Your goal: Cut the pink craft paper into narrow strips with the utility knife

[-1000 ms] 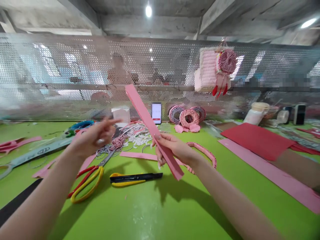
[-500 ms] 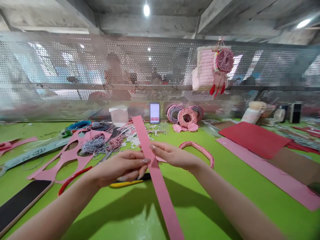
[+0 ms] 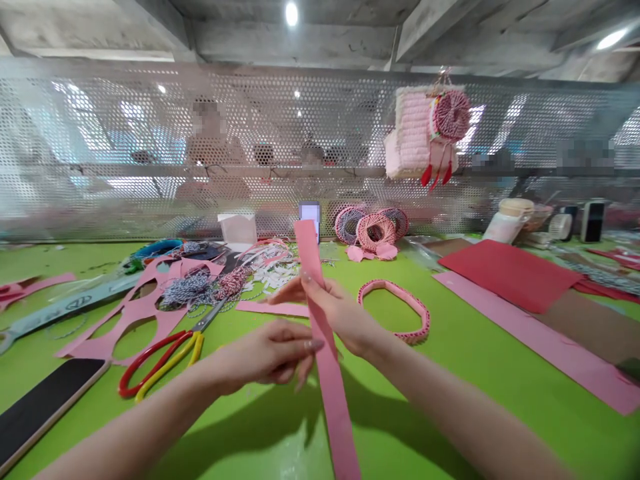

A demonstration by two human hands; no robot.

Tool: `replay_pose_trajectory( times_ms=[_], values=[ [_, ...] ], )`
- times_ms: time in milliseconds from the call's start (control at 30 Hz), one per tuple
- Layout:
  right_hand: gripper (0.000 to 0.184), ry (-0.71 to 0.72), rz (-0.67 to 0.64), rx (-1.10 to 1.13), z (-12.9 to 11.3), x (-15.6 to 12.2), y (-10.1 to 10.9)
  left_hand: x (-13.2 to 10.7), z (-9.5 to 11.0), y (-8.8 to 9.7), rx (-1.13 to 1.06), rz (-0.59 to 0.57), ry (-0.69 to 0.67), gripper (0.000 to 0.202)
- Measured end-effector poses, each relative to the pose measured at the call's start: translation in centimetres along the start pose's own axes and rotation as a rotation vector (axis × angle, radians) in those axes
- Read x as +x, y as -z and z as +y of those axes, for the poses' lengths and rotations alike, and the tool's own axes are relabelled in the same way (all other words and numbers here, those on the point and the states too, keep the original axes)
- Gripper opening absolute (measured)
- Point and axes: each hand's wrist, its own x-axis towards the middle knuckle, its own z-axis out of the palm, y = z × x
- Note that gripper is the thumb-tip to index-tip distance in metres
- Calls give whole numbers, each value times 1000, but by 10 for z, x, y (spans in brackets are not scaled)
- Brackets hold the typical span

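A long pink paper strip (image 3: 327, 360) stands at a slant in front of me, its lower end running out of the bottom of the picture. My right hand (image 3: 345, 317) pinches its upper part, thumb in front and fingers behind. Lower down, my left hand (image 3: 277, 353) grips the same strip from the left, thumb on its face. A second narrow pink strip (image 3: 273, 308) crosses behind the first; whether the right fingers hold it I cannot tell. Scissors (image 3: 187, 343) with red and yellow handles lie left of my left hand. A pink braided ring (image 3: 395, 293) lies to the right.
Left lie a cut-out pink sheet (image 3: 143, 313), yarn (image 3: 187, 287), a ruler (image 3: 75, 303) and a dark phone (image 3: 50, 400). Red card (image 3: 510, 273) and pink card (image 3: 540, 340) lie right. Woven rings (image 3: 375, 230) stand by the perforated screen (image 3: 280, 120).
The held strip has turned more upright and shifted right. My left hand has slid lower along it. The second strip now shows more on the left, and the scissors are less covered.
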Motion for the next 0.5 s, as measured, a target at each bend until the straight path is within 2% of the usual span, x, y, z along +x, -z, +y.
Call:
replay_pose_trajectory(
  times_ms=[133,300,400,500],
  values=[
    [41,83,109,81,-10,-1,3,4,-4,-19,32,-103,57,50],
    [32,131,168,126,-19,3,11,6,-12,-28,88,-174,84,49],
    [27,179,297,153,-38,4,28,7,-31,-40,137,-290,119,40],
    [42,195,480,220,-67,-1,57,7,-48,-54,241,-392,105,30]
  ],
)
